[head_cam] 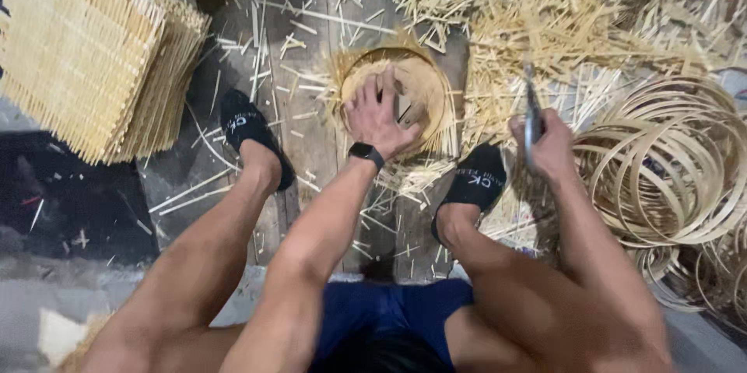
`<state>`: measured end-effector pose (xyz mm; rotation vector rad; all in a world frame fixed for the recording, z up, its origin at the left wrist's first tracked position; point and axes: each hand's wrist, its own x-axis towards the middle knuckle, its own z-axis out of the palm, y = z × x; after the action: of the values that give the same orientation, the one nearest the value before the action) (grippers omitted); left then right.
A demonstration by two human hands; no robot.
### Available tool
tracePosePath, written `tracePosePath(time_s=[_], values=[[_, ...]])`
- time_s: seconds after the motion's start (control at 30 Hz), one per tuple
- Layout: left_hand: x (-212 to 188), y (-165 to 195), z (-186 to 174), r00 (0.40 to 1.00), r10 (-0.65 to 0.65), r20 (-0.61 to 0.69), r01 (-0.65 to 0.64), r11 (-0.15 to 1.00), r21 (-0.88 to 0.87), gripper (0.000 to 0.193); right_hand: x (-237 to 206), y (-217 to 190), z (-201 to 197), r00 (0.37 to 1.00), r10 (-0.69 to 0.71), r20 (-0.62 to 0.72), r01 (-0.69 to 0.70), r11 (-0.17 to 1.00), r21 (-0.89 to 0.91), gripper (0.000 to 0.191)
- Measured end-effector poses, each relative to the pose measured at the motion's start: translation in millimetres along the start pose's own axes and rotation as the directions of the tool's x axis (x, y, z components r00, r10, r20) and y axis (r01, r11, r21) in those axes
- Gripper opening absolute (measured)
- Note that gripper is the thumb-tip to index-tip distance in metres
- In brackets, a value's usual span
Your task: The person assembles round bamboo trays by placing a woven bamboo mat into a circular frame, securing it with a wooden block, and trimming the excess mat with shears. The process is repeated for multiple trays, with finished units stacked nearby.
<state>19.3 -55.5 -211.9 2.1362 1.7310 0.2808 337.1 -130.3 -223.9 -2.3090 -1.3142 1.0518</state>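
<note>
Left hand (379, 115) spread flat on round woven bamboo piece (424, 89) between the feet, right hand (548, 143) fisted around blurred dark tool (532, 120), coiled bamboo hoops (677, 163) crowding right edge, stacked woven mats (85, 54) at left, loose bamboo splints (513, 15) littering floor.

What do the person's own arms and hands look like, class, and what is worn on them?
Both arms are bare, with no sleeves. The left hand has no glove and no ring that shows; a black smartwatch on a black strap circles that wrist. The right hand is also ungloved, its wrist bare.
</note>
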Motion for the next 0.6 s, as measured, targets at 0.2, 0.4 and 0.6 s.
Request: tracePosePath(time_s=[0.2,0.4,0.6], values=[[2.5,20.3,18.3,0.973,-0.197,-0.119,0.184,0.977,-0.107,0.133,12.8,-25.2,2.0,0.944,-0.300,0.136,0.329,0.838,-0.436,0.070],[2.9,45.0,32.4,0.955,-0.293,-0.040,0.286,0.950,-0.129,0.130,32.8,-48.3,25.1,0.931,-0.337,0.137,0.334,0.642,-0.690,0.057],[4.4,38.3,29.4,0.973,-0.214,-0.082,0.200,0.968,-0.152,0.128,47.3,-44.5,14.3,0.910,-0.384,0.153,0.381,0.635,-0.672,0.041]])
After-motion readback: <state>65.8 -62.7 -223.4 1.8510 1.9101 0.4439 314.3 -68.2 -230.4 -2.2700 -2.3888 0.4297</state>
